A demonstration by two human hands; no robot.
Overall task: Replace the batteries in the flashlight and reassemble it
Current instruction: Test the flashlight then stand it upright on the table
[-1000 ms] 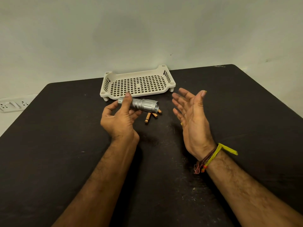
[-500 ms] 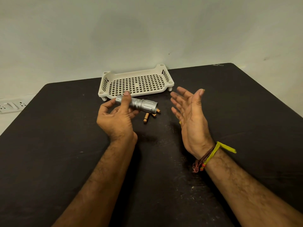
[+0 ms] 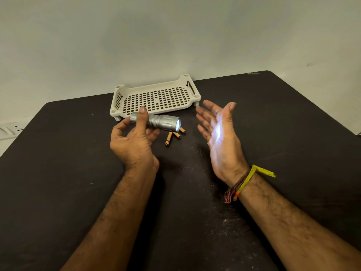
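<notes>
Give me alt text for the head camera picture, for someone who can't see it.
A left hand holds a lit silver metal flashlight, shining on the open right hand above a black table. Three small orange batteries lie below, near a cream perforated plastic tray.

Left hand (image 3: pixel 134 141) grips lit silver flashlight (image 3: pixel 156 121) mid-frame, beam spot on open right hand (image 3: pixel 220 137) palm. Three batteries (image 3: pixel 173 134), possibly more hidden, on black table (image 3: pixel 58 173) below white basket (image 3: pixel 156 97).
</notes>
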